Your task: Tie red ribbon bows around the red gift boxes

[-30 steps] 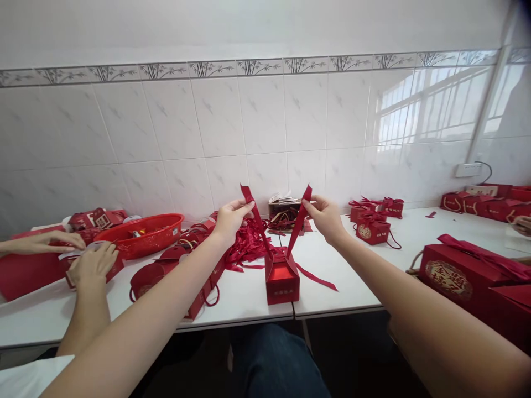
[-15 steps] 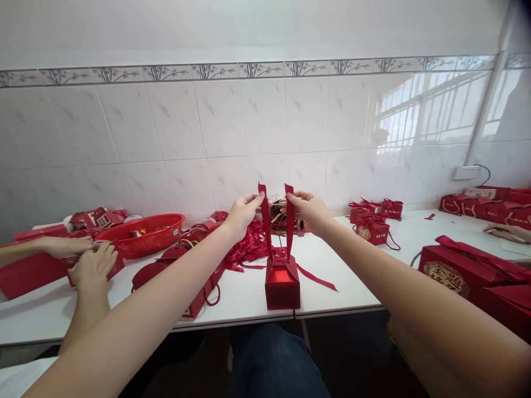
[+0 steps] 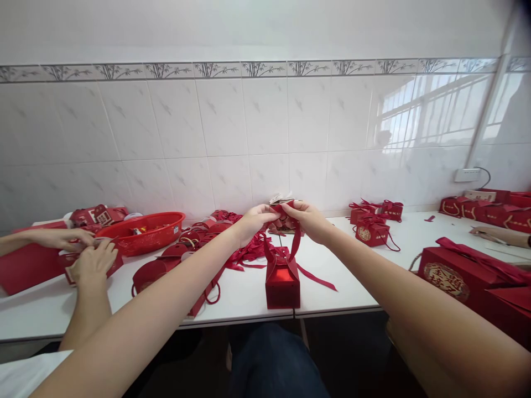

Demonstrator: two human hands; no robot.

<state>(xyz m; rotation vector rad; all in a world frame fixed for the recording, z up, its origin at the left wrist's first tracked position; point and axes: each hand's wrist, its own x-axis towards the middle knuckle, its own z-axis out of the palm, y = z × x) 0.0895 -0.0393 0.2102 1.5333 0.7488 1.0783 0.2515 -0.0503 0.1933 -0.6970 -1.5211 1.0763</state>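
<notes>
A small red gift box (image 3: pixel 282 288) stands upright at the table's front edge, straight ahead of me. Red ribbon (image 3: pixel 297 242) rises from its top in two strands. Above the box, my left hand (image 3: pixel 258 221) pinches one strand and my right hand (image 3: pixel 309 220) pinches the other. The ribbon ends meet between my fingers, where they seem to cross; the exact crossing is partly hidden. Another loose red ribbon strip (image 3: pixel 317 277) trails from the box to the right on the table.
Loose ribbons (image 3: pixel 244 255) and flat-lying red boxes (image 3: pixel 154 272) lie left of the box. A red plastic basin (image 3: pixel 143 240) stands farther left, beside a co-worker's hands (image 3: pixel 93 257). Finished-looking boxes (image 3: pixel 371 232) and a large gift box (image 3: pixel 454 273) sit right. Another person's hand (image 3: pixel 495 235) is far right.
My hands have come together and tilted the ribbon ends inward; before, they held the two strands apart and upright. The box has stayed in place.
</notes>
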